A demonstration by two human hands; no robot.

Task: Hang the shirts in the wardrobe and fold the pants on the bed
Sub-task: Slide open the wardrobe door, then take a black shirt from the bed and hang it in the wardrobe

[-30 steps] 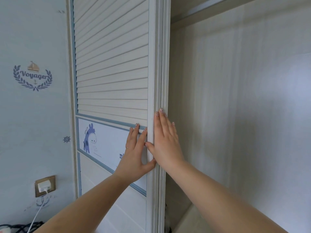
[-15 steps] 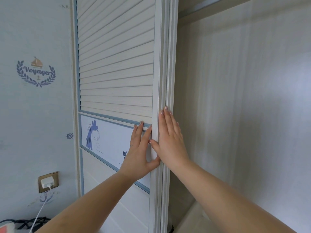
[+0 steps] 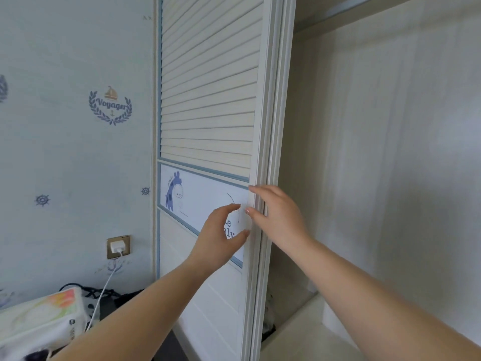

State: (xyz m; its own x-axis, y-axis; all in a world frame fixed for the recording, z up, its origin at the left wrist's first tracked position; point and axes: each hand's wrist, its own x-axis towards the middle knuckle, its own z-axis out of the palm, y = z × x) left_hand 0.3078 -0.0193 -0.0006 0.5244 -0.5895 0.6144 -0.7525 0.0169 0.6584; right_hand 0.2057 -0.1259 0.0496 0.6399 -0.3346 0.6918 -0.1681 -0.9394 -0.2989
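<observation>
Both hands at edge of sliding wardrobe door (image 3: 208, 105): left hand (image 3: 218, 235) in front of door's printed panel (image 3: 197, 201), fingers loosely curved, thumb spread, gripping nothing; right hand (image 3: 278, 217) relaxed, fingertips on door's right frame edge (image 3: 268, 126). Wardrobe interior (image 3: 377, 178) open at right, pale walls bare where visible; shirts, pants out of view. Wall socket (image 3: 118, 246) with white charger at left; tissue pack (image 3: 39, 321) near left corner

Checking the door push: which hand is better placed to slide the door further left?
Probably the right hand: its fingers sit on the door edge. The left hand hovers, curled, near the panel.
</observation>
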